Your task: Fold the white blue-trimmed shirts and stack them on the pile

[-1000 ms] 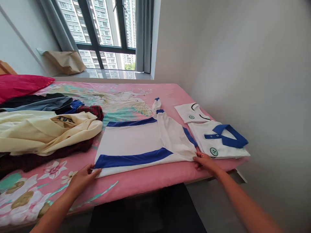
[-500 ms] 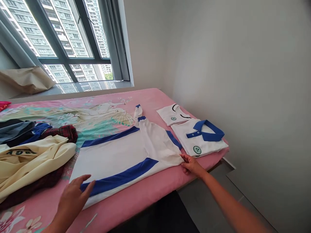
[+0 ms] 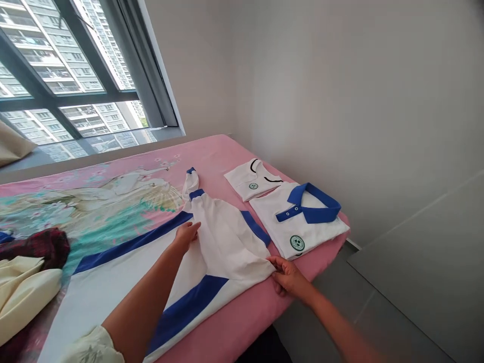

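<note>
Right hand (head view) [image 3: 289, 277]: thumb and fingers pinching the white-and-blue shirt [image 3: 223, 237] at its near right corner.
Left hand [image 3: 188, 236]: over the same shirt, fingers bent, fingertips at the edge of the white folded-over part; can't tell if it grips cloth. Forearm crosses above the shirt body, pale sleeve [image 3: 93, 348] at bottom edge.
Shirt position: spread on the pink bedsheet [image 3: 212, 156], along the near edge of the bed; blue bands along both long sides, one blue cuff [image 3: 196, 194] at the far edge, another blue-cuffed end just beyond it.
Right of shirt: folded white polo with blue collar [image 3: 270, 217], round green badge on it; just behind, folded white top with black trim [image 3: 244, 184], also badged.
Left side: cream garment [image 3: 34, 287], dark red plaid garment [image 3: 45, 248] behind it.
Behind bed: window [image 3: 56, 98], grey curtain [image 3: 139, 60], brown bag [image 3: 13, 143] cut off by frame.
</note>
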Demonstrator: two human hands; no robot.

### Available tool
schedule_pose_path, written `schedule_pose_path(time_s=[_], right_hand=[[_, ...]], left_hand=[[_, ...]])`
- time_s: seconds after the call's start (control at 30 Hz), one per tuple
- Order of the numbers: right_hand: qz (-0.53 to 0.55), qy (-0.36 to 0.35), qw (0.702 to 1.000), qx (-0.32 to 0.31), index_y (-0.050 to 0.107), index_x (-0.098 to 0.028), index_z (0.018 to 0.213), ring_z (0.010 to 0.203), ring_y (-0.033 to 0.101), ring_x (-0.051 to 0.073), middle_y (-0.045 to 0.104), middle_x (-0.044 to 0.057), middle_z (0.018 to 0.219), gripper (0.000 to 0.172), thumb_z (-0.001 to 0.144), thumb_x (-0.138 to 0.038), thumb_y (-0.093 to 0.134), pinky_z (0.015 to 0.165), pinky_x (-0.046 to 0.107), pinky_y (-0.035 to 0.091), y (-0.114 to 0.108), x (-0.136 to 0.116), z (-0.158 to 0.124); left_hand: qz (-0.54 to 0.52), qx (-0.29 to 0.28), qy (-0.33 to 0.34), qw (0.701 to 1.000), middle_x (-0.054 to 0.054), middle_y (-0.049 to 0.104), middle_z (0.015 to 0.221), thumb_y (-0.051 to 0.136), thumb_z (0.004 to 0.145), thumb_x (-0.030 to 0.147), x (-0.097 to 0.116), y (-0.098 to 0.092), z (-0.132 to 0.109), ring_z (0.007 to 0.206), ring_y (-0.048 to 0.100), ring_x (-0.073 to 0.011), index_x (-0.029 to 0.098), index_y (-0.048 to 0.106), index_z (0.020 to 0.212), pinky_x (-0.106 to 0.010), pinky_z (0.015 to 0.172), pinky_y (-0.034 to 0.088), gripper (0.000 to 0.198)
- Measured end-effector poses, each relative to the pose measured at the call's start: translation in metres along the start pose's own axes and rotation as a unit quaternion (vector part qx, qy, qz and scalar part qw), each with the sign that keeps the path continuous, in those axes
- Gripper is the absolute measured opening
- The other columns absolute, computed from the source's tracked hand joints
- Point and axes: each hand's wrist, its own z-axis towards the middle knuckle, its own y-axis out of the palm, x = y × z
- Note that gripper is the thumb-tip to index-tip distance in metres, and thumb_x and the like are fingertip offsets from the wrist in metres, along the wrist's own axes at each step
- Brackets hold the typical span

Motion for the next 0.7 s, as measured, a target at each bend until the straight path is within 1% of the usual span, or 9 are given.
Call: schedule_pose_path(time_s=[0.1,0.17,0.27,0.33,0.4,0.47,0.6,0.67,0.7], right_hand=[[0.000,0.006,1.000,0.006,0.051,-0.020,0.112,0.039,0.049,0.005,0.061,-0.004,0.078,0.042,0.071,-0.027,0.048,0.035,0.018,0.040,-0.001,-0.003,0.001],[0.000,0.013,1.000,0.012,0.051,-0.020,0.113,0.040,0.049,0.005,0.063,-0.003,0.081,0.042,0.071,-0.026,0.049,0.035,0.018,0.040,0.000,-0.004,0.000],[0.012,0.014,0.999,0.033,0.050,-0.022,0.115,0.044,0.051,0.004,0.062,0.003,0.105,0.046,0.069,-0.024,0.050,0.035,0.017,0.040,0.001,-0.005,-0.002],[0.017,0.003,0.999,0.050,0.048,-0.025,0.118,0.051,0.055,0.005,0.053,0.006,0.124,0.050,0.068,-0.023,0.051,0.035,0.017,0.040,0.002,-0.006,-0.003],[0.009,-0.012,0.998,0.058,0.046,-0.028,0.122,0.057,0.059,0.007,0.045,0.008,0.134,0.054,0.068,-0.023,0.051,0.035,0.017,0.040,0.003,-0.007,-0.002],[-0.003,-0.018,0.998,0.062,0.044,-0.028,0.124,0.059,0.059,0.008,0.043,0.010,0.134,0.056,0.069,-0.024,0.051,0.034,0.017,0.040,0.003,-0.009,-0.001],[-0.030,-0.018,0.996,0.085,0.045,-0.027,0.124,0.057,0.057,0.008,0.048,0.009,0.126,0.051,0.074,-0.031,0.049,0.035,0.019,0.040,0.004,-0.012,0.003],[-0.067,-0.039,0.992,0.104,0.048,-0.026,0.123,0.061,0.058,0.010,0.054,0.007,0.118,0.046,0.077,-0.034,0.048,0.044,0.023,0.047,0.005,-0.014,0.003],[-0.093,-0.058,0.987,0.117,0.050,-0.025,0.121,0.067,0.060,0.012,0.057,0.006,0.114,0.043,0.079,-0.034,0.047,0.052,0.027,0.051,0.005,-0.015,0.003]], left_hand=[[-0.069,-0.024,-0.055,0.996,0.001,0.057,0.066,0.057,0.079,0.015,0.014,0.015,0.012,0.053,0.053,-0.0094,0.013,0.057,0.079,-0.025,0.053,0.047,0.001],[-0.121,-0.049,-0.062,0.990,-0.001,0.058,0.061,0.055,0.072,0.009,0.024,0.014,0.009,0.051,0.056,-0.0128,0.015,0.057,0.073,-0.027,0.053,0.050,0.006],[-0.209,-0.090,-0.021,0.973,-0.003,0.064,0.067,0.052,0.067,0.011,0.041,-0.004,-0.003,0.061,0.063,-0.0178,0.016,0.060,0.077,-0.033,0.062,0.055,0.014],[-0.284,-0.114,0.024,0.952,-0.005,0.067,0.073,0.053,0.065,0.013,0.052,-0.020,-0.011,0.071,0.065,-0.0220,0.017,0.061,0.086,-0.039,0.069,0.057,0.022],[-0.338,-0.114,0.060,0.932,-0.006,0.069,0.077,0.056,0.065,0.017,0.061,-0.034,-0.015,0.077,0.066,-0.0264,0.018,0.061,0.094,-0.046,0.071,0.057,0.029],[-0.348,-0.088,0.069,0.931,-0.007,0.070,0.080,0.058,0.069,0.022,0.068,-0.042,-0.017,0.080,0.066,-0.0283,0.019,0.059,0.100,-0.047,0.070,0.057,0.031],[-0.321,-0.059,0.032,0.945,-0.009,0.069,0.084,0.059,0.074,0.032,0.075,-0.043,-0.017,0.080,0.067,-0.0287,0.018,0.057,0.106,-0.047,0.068,0.058,0.035],[-0.309,-0.060,0.020,0.949,-0.010,0.069,0.086,0.060,0.076,0.035,0.075,-0.041,-0.013,0.078,0.067,-0.0283,0.017,0.056,0.108,-0.047,0.067,0.058,0.037],[-0.307,-0.060,0.022,0.949,-0.010,0.069,0.086,0.060,0.076,0.035,0.073,-0.040,-0.010,0.078,0.067,-0.0277,0.017,0.056,0.108,-0.046,0.067,0.058,0.037]])
